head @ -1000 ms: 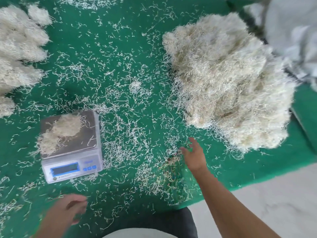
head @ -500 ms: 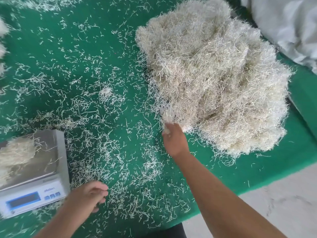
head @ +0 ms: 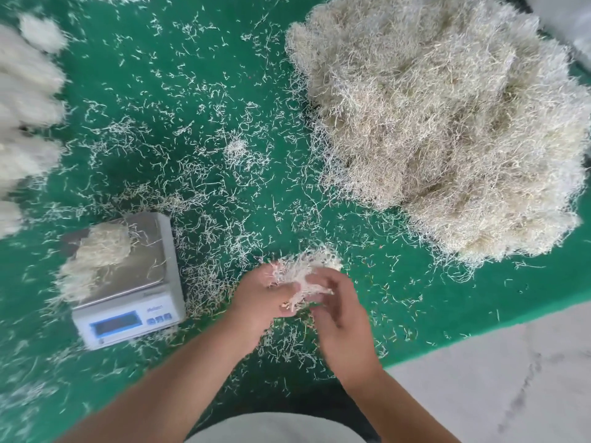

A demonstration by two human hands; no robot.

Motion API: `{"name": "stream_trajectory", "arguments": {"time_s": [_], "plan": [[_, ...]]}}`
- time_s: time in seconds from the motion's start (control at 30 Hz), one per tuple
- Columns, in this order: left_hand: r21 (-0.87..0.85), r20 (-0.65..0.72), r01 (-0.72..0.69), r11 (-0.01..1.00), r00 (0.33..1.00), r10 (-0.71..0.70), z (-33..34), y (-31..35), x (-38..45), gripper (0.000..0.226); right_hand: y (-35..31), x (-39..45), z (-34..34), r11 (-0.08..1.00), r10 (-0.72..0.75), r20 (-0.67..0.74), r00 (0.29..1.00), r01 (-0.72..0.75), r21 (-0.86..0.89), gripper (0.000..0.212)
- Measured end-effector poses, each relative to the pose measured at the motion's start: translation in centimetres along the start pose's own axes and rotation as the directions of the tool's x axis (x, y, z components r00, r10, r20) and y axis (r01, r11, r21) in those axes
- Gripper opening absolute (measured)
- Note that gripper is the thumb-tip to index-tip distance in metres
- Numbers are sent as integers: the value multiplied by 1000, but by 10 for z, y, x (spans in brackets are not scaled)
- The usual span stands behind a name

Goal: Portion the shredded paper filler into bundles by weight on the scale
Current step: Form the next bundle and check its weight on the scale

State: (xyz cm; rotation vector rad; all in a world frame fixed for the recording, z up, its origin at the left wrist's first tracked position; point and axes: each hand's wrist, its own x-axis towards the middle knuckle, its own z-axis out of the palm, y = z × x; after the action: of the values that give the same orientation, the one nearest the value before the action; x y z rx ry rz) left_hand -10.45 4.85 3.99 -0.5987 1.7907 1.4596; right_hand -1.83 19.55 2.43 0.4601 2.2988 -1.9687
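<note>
Head view: both hands — left (head: 267, 294), right (head: 335, 310) — are curling fingers around a tuft (head: 307, 270), likely topping up the scale (head: 128, 279) at nine o'clock.

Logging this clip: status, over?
Both hands, left and right, gripping one shred clump. Scale already holds a bundle. Nothing between.

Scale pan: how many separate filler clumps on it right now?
2, touching: upper clump mid-pan; lower clump overhanging the left edge of the scale. Motion blur; could be one.
</note>
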Motion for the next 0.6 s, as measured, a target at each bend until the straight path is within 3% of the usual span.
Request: {"name": "stream_trajectory", "arguments": {"time_s": [0.07,0.1,0.17,0.23,0.3,0.4,0.53,0.6], "plan": [[-53,-3,-9,999,1000,9,-13,-5,-10,92,-8,-4,3,987,146,-166,975,-131,97,33],[-76,18,2,997,1000,-1,-20,-6,-16,96,-14,-3,3,961,264,-162,951,-245,130,29],[-98,58,29,995,998,-24,-35,-8,-28,106,-24,0,3,845,503,70,862,-507,173,62],[-88,109,48,995,993,-38,-46,-14,-40,109,-34,-1,9,764,578,268,771,-626,154,79],[-64,145,59,996,988,-49,-53,-22,-50,110,-41,-5,19,823,536,268,801,-566,47,63],[-81,125,48,996,991,-37,-65,-33,-61,109,-44,-9,34,886,463,154,873,-452,-103,36],[-124,81,-56,991,994,66,-77,-45,-65,87,-54,-13,55,892,452,70,889,-451,-39,41],[-82,48,-107,991,993,111,-79,-46,-63,79,-57,-11,61,903,423,15,906,-420,-93,38]]}}
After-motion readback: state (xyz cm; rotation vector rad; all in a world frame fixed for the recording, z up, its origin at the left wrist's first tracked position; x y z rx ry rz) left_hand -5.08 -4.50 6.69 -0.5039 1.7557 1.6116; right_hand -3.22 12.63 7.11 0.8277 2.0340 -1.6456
